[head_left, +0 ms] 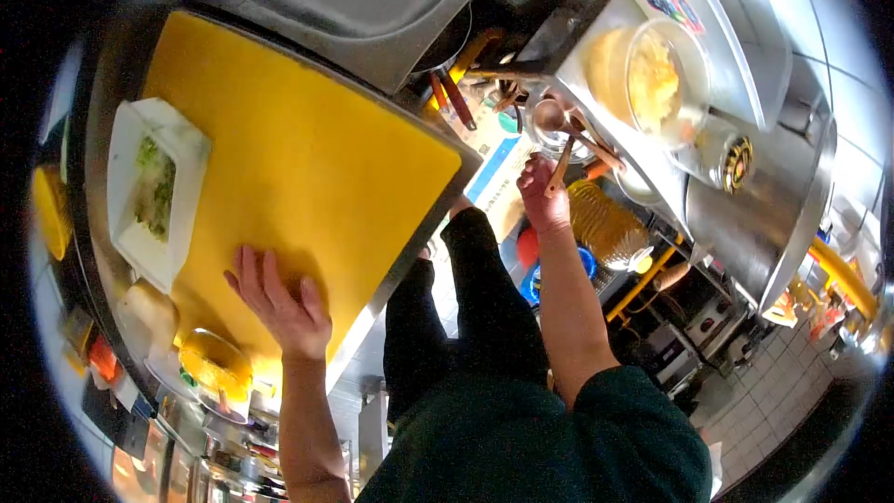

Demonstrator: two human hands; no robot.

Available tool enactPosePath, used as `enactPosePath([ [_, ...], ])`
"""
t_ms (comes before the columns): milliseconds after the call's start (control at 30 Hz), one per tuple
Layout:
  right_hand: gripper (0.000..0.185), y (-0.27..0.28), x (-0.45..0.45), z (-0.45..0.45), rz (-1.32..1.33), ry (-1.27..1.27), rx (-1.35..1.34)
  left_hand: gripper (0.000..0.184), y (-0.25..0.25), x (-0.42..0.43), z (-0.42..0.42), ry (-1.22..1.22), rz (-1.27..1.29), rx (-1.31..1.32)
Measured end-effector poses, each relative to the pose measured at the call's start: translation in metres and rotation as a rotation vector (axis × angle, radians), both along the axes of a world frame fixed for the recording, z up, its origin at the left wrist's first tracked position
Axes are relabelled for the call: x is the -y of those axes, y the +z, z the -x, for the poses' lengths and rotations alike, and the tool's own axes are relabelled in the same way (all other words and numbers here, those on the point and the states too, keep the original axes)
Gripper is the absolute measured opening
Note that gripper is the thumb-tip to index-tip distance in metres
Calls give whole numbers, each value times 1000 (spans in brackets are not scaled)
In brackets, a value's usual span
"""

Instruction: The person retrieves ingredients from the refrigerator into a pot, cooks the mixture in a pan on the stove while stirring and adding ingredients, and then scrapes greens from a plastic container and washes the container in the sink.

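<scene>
My left hand (pixel 279 307) lies palm down near the front edge of a yellow cutting board (pixel 307 168), fingers stretched out and holding nothing. Left of it, on the board, stands a white rectangular tub (pixel 186 196) with chopped greens (pixel 154 191) in the bottom. My right hand (pixel 542 194) is lowered on the right side, its fingers curled. A wooden spoon handle (pixel 562 166) crosses in front of this hand; whether the fingers grip anything is hidden. Close by are more wooden spoons (pixel 549 115) over a metal bowl.
A steel sink (pixel 372 9) lies beyond the board. At right, a shelf carries a clear tub of yellowish food (pixel 655 79) and a lidded jar (pixel 717 154). A large bottle of amber liquid (pixel 601 219) stands below. A bowl of yellow food (pixel 216 363) sits at lower left.
</scene>
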State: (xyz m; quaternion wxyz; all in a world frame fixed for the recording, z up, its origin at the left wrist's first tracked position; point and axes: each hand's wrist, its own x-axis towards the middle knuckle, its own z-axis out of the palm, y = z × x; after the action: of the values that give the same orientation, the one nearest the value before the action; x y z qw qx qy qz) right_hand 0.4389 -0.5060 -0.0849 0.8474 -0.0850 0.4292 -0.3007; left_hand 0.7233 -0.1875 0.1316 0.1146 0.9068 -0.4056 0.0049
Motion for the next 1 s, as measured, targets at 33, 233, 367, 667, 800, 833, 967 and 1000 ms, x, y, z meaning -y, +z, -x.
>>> enactPosePath([
  [33, 22, 3, -10, 5, -34, -11, 16, 53, -1, -1, 0, 3, 4, 2],
  [233, 20, 21, -37, 33, -92, 43, 20, 51, 1, -1, 2, 11, 21, 18],
  [367, 20, 33, -62, 55, -52, 184, -44, 50, 2, 0, 2, 23, 29, 35],
  [667, 23, 186, -163, 71, 53, 534, -191, 20, -8, -19, 3, 82, 239, 52],
  [800, 28, 260, -183, 43, 145, 843, -150, 12, 9, -54, 18, 209, 339, -5],
  [833, 28, 264, -195, 32, 137, 809, -122, 11, 22, -66, 27, 244, 375, -3],
  [967, 31, 268, -230, -36, 262, 904, -58, 12, 73, -119, 79, 270, 469, -67],
  [1000, 34, 268, -238, -54, 215, 905, -10, 12, 79, -131, 91, 243, 490, -88],
])
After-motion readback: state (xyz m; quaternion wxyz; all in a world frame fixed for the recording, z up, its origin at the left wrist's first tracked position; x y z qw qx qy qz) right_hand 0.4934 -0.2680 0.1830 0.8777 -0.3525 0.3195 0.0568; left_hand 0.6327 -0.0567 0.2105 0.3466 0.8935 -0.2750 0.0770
